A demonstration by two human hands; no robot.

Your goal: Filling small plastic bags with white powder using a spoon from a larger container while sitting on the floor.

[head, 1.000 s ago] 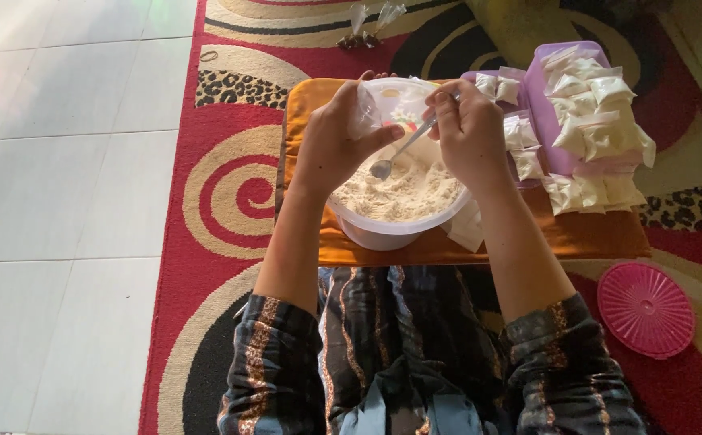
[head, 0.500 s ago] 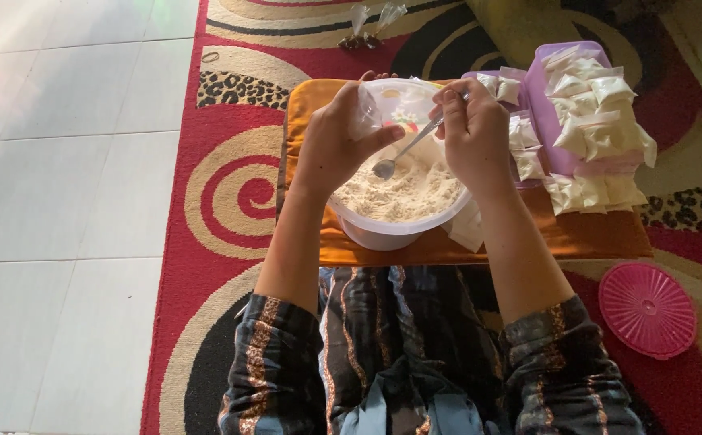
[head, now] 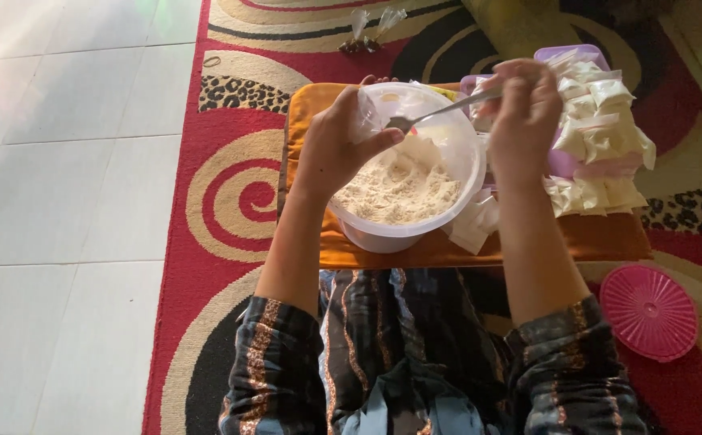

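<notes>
Over the white bowl (head: 403, 189) on the orange cloth (head: 303, 105), my left hand (head: 336, 143) is pinching a small clear plastic bag (head: 365, 113), its grip closed on the bag's mouth above the flour (head: 399, 187). My right hand (head: 522, 113) is closing its grip on the handle of a metal spoon (head: 439, 109). A second ago the spoon's tip was lying low in the flour; now it is lifted and pointing at the bag's opening, at nine o'clock from my right hand, so a scoop is reaching the bag. Filled white packets (head: 600, 121) are piling on the purple tray (head: 564, 165) at three o'clock from the bowl. A pink lid (head: 649, 310) is lying on the carpet (head: 230, 193) at four o'clock.
</notes>
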